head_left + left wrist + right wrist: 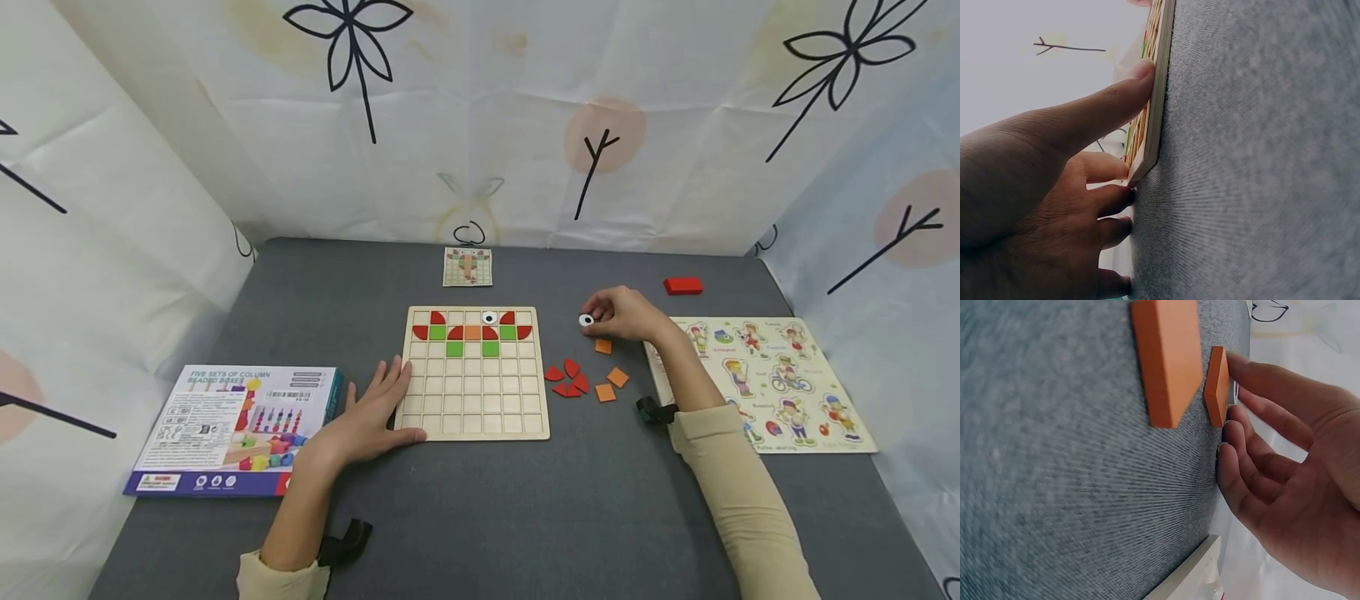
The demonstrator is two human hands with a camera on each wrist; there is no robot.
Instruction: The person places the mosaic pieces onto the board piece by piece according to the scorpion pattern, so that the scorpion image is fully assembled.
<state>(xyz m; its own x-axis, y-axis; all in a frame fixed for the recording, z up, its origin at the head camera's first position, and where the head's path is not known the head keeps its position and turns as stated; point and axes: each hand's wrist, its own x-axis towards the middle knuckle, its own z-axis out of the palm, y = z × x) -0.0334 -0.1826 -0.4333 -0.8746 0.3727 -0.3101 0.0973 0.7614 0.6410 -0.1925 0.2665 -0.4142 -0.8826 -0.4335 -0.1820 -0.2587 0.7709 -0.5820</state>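
A wooden grid board (472, 408) lies mid-table, with red, green and orange tiles and one white eye piece (490, 317) in its upper rows. My left hand (367, 421) rests at the board's left edge, fingers spread and thumb on its near-left corner; the left wrist view shows the thumb (1110, 106) against the rim. Right of the board, my right hand (622, 315) pinches a second white eye piece (586, 320) between thumb and fingers. In the right wrist view, an orange square tile (1217, 387) lies by the fingertips, and the eye piece is mostly hidden.
Several red pieces (572, 367) and orange squares (617, 377) lie right of the board. A small pattern card (467, 267) is behind it. A picture board (817, 392) and red block (683, 287) sit at right, a boxed set (202, 417) at left.
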